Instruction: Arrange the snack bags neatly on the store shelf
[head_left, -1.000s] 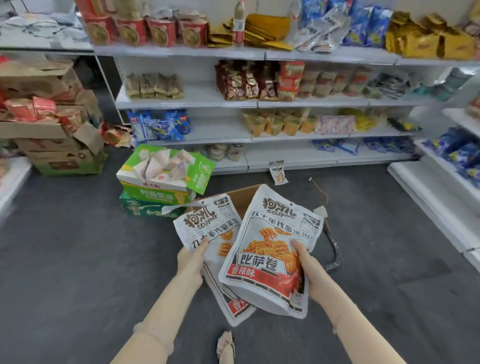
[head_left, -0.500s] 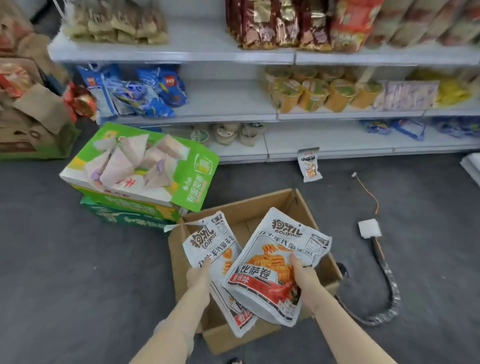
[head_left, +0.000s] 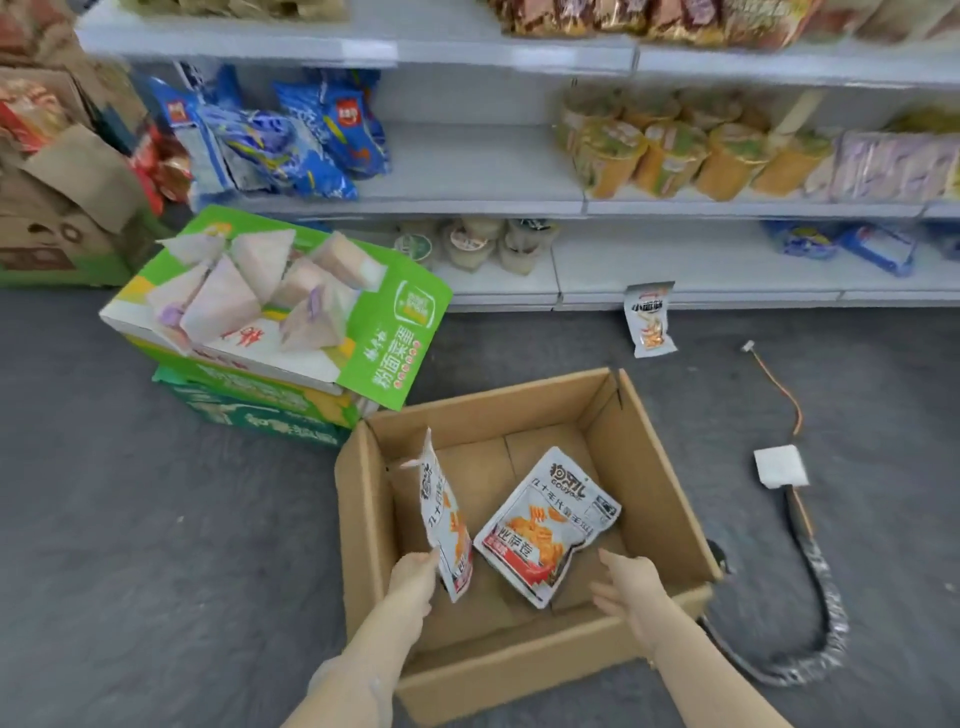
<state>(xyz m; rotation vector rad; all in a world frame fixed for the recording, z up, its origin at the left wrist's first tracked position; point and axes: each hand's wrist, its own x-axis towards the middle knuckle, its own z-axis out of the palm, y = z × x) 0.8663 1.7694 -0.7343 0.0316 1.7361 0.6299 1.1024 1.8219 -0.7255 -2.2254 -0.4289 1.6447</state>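
Grey shop floor, cardboard box (head_left: 660, 499): left hand (head_left: 415, 574) pinches "GOUYA" snack bag (head_left: 445, 519); right hand (head_left: 631, 587) empty, spread.

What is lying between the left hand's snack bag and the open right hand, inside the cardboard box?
In the head view, a second snack bag lies face up in the cardboard box, between the left hand's bag and the open right hand.

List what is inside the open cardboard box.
Inside the cardboard box: one snack bag lying flat, another bag pinched upright by the left hand. The floor beneath them is hidden.
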